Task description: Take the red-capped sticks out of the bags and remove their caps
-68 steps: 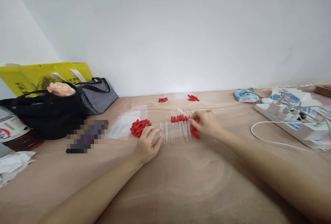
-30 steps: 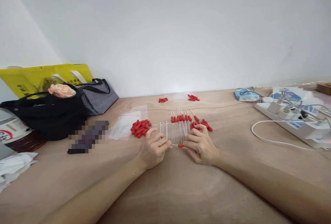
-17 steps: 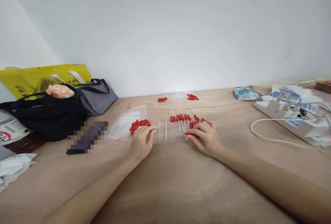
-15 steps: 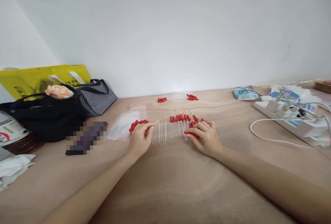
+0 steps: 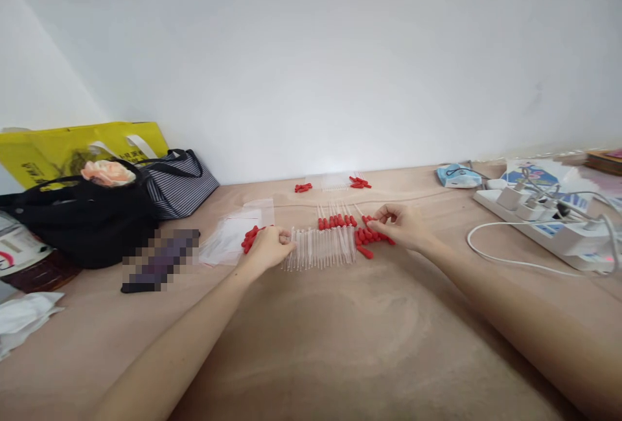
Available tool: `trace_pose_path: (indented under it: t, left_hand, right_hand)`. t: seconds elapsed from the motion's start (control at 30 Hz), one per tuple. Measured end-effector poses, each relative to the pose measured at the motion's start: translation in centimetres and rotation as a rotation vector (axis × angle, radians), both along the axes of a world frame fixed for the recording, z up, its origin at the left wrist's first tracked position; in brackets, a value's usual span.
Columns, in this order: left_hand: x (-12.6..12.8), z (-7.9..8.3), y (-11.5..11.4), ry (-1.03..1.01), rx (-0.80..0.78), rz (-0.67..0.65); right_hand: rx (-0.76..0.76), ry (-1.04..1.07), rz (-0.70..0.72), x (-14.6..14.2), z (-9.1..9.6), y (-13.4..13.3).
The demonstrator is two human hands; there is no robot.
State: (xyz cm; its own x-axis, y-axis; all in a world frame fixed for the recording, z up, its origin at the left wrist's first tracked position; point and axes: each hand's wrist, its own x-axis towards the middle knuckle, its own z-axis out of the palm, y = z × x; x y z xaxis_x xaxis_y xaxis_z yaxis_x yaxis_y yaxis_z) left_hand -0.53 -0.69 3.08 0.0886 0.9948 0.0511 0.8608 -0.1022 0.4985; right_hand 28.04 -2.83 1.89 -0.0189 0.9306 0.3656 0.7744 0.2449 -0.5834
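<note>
A row of clear thin tubes (image 5: 321,247) lies side by side in the middle of the tan table (image 5: 330,343). My left hand (image 5: 266,247) rests curled at the row's left end, fingers closed on a clear tube, beside a pile of red caps (image 5: 249,238). My right hand (image 5: 402,225) sits at the right end, fingertips pinching at a second pile of red caps (image 5: 369,237). Behind the row lie several tubes fitted with red caps (image 5: 335,219).
Clear plastic bags (image 5: 233,234) lie left of the tubes, a dark object (image 5: 160,260) further left. A black bag (image 5: 82,220), striped bag (image 5: 179,181) and yellow bag (image 5: 58,149) stand at the left. A white power strip (image 5: 549,230) with cables sits right. More capped tubes (image 5: 335,181) lie near the wall.
My right hand moved from the row's near right corner back to the red cap pile and left a red-capped piece there. My left hand shifted slightly right onto the row's left end.
</note>
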Motion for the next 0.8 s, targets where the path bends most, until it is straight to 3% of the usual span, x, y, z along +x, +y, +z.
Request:
trace_pose_path:
  t: [0.17, 0.33, 0.47, 0.6, 0.7, 0.8]
  left_hand:
    - [0.2, -0.3, 0.2, -0.007, -0.002, 0.007]
    - [0.2, -0.5, 0.3, -0.045, -0.059, 0.017]
    - [0.0, -0.5, 0.2, -0.051, -0.058, 0.014]
    - [0.0, -0.8, -0.2, -0.003, 0.154, -0.024]
    - [0.3, -1.7, -1.0, -0.020, 0.427, -0.073]
    - [0.5, -2.7, -1.9, -0.059, 0.629, -0.146]
  right_hand:
    - [0.092, -0.243, 0.274, 1.7, -0.5, -1.2]
    - [0.260, -0.387, 0.290, 2.0, -1.4, -1.4]
    - [0.296, -0.330, 0.256, 2.2, -1.8, -1.0]
    - [0.145, -0.140, 0.044, 2.5, -1.4, 0.5]
    - [-0.138, -0.093, -0.169, 2.3, -0.6, 2.4]
    - [-0.336, -0.110, -0.239, 1.5, -0.2, 4.5]
